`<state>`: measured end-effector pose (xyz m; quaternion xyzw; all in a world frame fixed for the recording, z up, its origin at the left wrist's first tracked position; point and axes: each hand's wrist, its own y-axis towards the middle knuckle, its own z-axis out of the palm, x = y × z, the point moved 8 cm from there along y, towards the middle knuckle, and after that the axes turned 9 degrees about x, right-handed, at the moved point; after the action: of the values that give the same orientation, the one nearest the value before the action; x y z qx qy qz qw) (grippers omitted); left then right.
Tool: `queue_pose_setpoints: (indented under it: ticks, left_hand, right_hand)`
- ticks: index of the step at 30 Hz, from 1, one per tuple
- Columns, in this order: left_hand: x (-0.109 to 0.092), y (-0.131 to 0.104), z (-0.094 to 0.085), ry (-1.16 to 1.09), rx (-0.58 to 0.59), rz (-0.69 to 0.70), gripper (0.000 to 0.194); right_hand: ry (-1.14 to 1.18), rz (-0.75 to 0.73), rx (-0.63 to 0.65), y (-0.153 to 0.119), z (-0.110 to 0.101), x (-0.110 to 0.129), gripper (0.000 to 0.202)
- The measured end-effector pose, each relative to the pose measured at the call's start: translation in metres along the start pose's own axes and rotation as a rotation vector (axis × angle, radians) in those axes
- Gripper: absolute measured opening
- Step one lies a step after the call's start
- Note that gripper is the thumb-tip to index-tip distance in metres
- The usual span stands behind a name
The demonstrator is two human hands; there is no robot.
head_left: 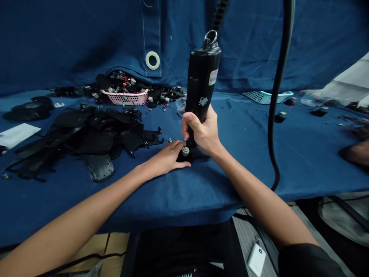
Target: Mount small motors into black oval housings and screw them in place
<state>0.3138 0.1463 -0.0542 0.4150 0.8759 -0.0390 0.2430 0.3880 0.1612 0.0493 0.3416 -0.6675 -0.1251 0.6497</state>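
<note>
My right hand (203,130) is wrapped round a black electric screwdriver (201,82), held nearly upright with its lower end over a small black plastic housing (181,157). In that housing sits a round silvery motor (185,151). My left hand (170,157) grips the housing from the left, thumb at the near side and fingers at the far side, steadying it on the blue cloth. The screwdriver's tip is hidden, so I cannot tell whether it touches a screw. Thin red wires with a tiny green board (168,141) lie just beyond my left fingers.
Black plastic shells (95,134) are heaped at left. Behind them, a pink basket (127,97) holds wired motor parts. A clear cup (181,104) stands behind the screwdriver; a pale green basket (266,97) is farther right. A thick black cable (276,96) hangs at right, near another person's hand (359,154).
</note>
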Motion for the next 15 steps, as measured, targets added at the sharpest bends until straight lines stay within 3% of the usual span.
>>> queue_pose_setpoints:
  ticks: [15]
  left_hand:
    - [-0.0003, -0.0009, -0.0012, -0.019, -0.024, 0.026, 0.058]
  right_hand:
    - [-0.027, 0.002, -0.037, -0.0001, -0.0035, -0.0001, 0.038]
